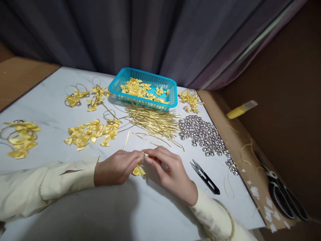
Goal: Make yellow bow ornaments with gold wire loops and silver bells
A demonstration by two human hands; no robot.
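Note:
Above the front part of the white table, my two hands meet fingertip to fingertip. My left hand is closed in a pinch, and a yellow satin ribbon bow hangs below its fingertips. My right hand pinches from the other side, at a small bit of gold cord above the bow. The fingers hide most of the cord and the bow's upper part. Just beyond my hands lies a pile of gold cord lengths. Loose yellow bows are spread to the left of that pile.
A blue plastic basket holds more bows. Silver bells are heaped at the right. Thread snips lie near my right wrist. Bows with cord loops sit far left. Large scissors and paper scraps lie past the right edge.

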